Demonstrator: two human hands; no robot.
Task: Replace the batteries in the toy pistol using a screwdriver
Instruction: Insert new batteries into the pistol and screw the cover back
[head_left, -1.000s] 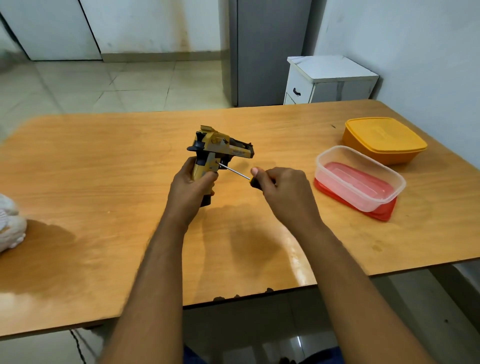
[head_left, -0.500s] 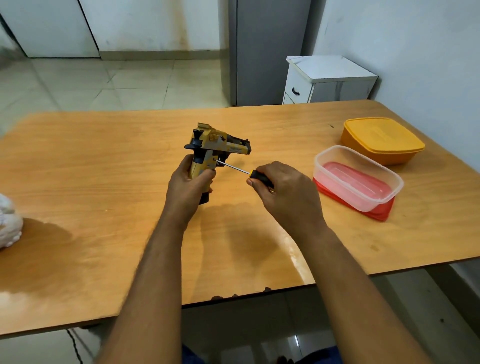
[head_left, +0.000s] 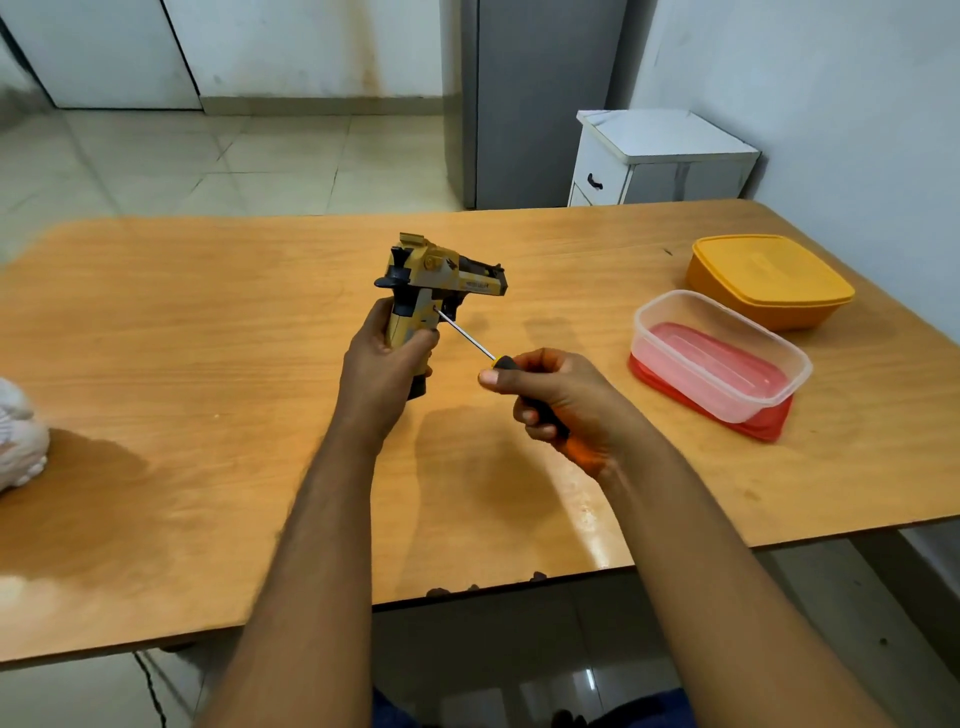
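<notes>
A yellow and black toy pistol stands upright above the wooden table, barrel pointing right. My left hand grips its handle from the left. My right hand holds a screwdriver by its black handle, thumb stretched along it. The thin metal shaft slants up to the left, and its tip meets the right side of the pistol's grip just above my left thumb. The lower part of the pistol's handle is hidden by my left hand.
A clear plastic box sits on a red lid at the right. Behind it stands a closed orange box. Something white lies at the table's left edge. A white cabinet stands beyond the table.
My right hand has drawn back toward me and turned on the screwdriver handle, so the shaft now slants more steeply. The tip stays at the pistol's grip. My left hand holds still.
</notes>
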